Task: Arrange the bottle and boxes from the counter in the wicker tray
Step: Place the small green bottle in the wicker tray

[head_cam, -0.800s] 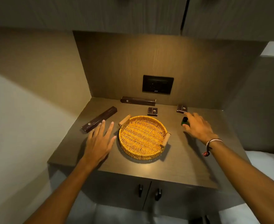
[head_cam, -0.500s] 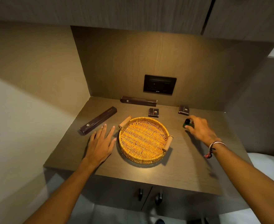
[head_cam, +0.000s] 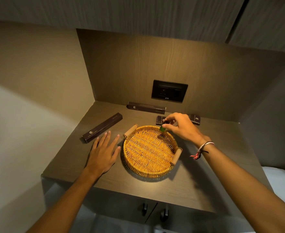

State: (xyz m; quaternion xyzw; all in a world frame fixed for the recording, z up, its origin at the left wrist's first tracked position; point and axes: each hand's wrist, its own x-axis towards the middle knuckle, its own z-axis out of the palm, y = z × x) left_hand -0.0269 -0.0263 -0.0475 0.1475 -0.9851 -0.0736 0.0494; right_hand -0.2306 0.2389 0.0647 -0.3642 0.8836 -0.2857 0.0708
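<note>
A round wicker tray (head_cam: 139, 167) with two wooden handles sits mid-counter. My right hand (head_cam: 182, 126) holds a small green bottle (head_cam: 163, 128) by its dark cap, over the tray's far rim. My left hand (head_cam: 103, 153) lies flat and open on the counter just left of the tray. One long dark box (head_cam: 102, 127) lies diagonally at the left, another long box (head_cam: 146, 107) against the back wall. A small dark box (head_cam: 160, 120) is partly hidden behind my right fingers; a second small box (head_cam: 195, 119) lies right of it.
A black socket panel (head_cam: 169, 91) is set in the back wall. Walls close the niche at left and back, with cabinets overhead. The counter's front edge (head_cam: 121, 190) has cupboard doors with dark handles (head_cam: 145, 209) below.
My right hand has lifted the green bottle from the counter at the right and carried it left, over the tray's far rim. My left hand stays flat beside the tray.
</note>
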